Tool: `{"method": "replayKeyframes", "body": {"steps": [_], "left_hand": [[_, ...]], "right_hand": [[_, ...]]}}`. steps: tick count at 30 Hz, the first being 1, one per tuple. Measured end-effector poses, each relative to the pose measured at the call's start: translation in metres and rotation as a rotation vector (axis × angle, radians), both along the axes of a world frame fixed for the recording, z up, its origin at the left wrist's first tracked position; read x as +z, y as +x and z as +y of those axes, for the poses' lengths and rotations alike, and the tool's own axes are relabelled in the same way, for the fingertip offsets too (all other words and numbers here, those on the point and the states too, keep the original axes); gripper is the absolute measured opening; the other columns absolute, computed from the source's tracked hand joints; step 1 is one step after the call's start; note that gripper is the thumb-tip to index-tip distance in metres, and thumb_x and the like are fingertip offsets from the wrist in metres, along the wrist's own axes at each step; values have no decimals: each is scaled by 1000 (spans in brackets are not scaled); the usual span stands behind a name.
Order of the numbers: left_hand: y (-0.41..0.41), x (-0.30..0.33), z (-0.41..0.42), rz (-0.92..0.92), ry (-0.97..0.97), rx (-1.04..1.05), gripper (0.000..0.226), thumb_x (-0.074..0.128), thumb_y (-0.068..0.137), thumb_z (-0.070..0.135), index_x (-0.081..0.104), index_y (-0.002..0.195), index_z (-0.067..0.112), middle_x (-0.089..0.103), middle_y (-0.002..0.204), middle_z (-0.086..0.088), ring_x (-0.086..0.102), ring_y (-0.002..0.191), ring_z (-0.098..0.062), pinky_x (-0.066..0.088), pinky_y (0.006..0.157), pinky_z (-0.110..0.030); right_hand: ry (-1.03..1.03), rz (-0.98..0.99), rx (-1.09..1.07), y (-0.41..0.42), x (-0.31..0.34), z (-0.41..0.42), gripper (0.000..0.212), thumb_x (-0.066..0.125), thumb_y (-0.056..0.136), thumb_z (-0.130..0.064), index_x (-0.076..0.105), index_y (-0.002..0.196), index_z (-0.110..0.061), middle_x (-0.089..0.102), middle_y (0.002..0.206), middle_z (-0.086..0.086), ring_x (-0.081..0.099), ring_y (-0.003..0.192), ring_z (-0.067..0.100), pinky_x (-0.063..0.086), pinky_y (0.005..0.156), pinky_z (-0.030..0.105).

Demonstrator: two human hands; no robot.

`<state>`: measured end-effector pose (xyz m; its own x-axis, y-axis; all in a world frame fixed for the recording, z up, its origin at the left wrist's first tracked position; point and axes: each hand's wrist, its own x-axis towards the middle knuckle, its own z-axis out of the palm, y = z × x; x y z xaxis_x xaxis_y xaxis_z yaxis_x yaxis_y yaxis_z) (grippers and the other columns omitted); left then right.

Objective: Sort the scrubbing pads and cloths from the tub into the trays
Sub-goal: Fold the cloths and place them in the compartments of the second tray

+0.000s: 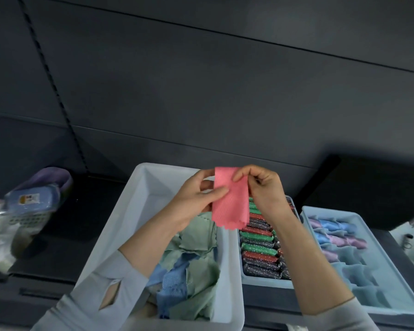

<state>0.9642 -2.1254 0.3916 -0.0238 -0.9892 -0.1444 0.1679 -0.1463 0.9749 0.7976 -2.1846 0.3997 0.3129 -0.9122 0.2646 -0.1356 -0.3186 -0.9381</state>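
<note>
1. Head view: both hands, left hand (196, 199) and right hand (264, 189), pinch a folded pink cloth (230, 204) above the tub (139, 206).
2. Likely folding; next it needs placing in the cloth tray (406, 304), right of the tub.

dark panelled wall (201, 91) fills 12 o'clock; blurred blue labelled pack (31, 199) on white basket (22, 220) at 9 o'clock.
</note>
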Motion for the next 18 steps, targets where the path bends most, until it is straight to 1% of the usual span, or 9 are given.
{"method": "replayKeyframes", "body": {"steps": [2,4,6,7,9,11,13,15,18], "left_hand": [[1,-2,-1,-19,32,103,59,72,84,11,46,136,17,67,114,-10,69,99,-25,59,76,-39],[4,0,-1,67,86,198,63,71,84,7,42,139,14,65,114,-13,69,92,-25,58,69,-35],[8,2,-2,154,140,222,63,69,86,6,38,140,11,66,112,-14,68,80,-21,55,61,-29],[8,2,-1,178,159,224,61,67,87,6,37,140,9,66,108,-14,67,75,-18,54,58,-25],[8,2,0,206,182,242,48,61,90,2,42,135,7,68,101,-11,67,69,-13,54,54,-21],[7,3,0,253,197,246,35,54,93,-7,51,127,3,68,100,-13,69,72,-15,57,58,-21],[7,5,2,300,167,193,27,47,94,-11,61,115,-1,70,98,-16,71,76,-18,60,66,-23],[8,5,5,299,131,122,28,43,94,-12,67,104,0,73,97,-18,73,79,-21,60,73,-25],[9,1,10,-106,24,57,17,61,90,3,71,101,9,74,83,1,68,73,-7,52,64,-17]], "right_hand": [[-13,86,49,-3,-2,0,61,40,89,19,75,86,-31,66,109,-9,60,101,8,54,90,41],[-135,258,165,-9,-3,5,67,54,81,21,69,110,-37,47,136,-9,43,131,5,41,109,31],[-264,406,236,-11,-2,12,62,72,76,7,64,120,-36,39,143,-13,31,138,1,29,113,17],[-307,410,215,-9,-2,15,54,78,75,-2,67,118,-33,44,140,-13,35,136,1,29,112,17],[-298,330,130,-4,-2,18,33,77,79,-10,73,108,-26,60,124,-10,53,120,3,42,104,25],[-188,226,114,0,-4,18,16,71,87,-14,75,101,-21,71,101,-3,65,95,7,53,85,33],[-62,142,85,1,-5,16,10,66,92,-18,74,96,-15,71,87,6,62,79,15,51,72,39],[73,47,53,0,-5,14,15,60,95,-14,71,95,-4,69,85,10,60,77,18,52,74,36],[244,-11,26,0,-5,15,23,53,99,-15,69,96,2,68,86,11,60,79,19,51,80,35]]}}
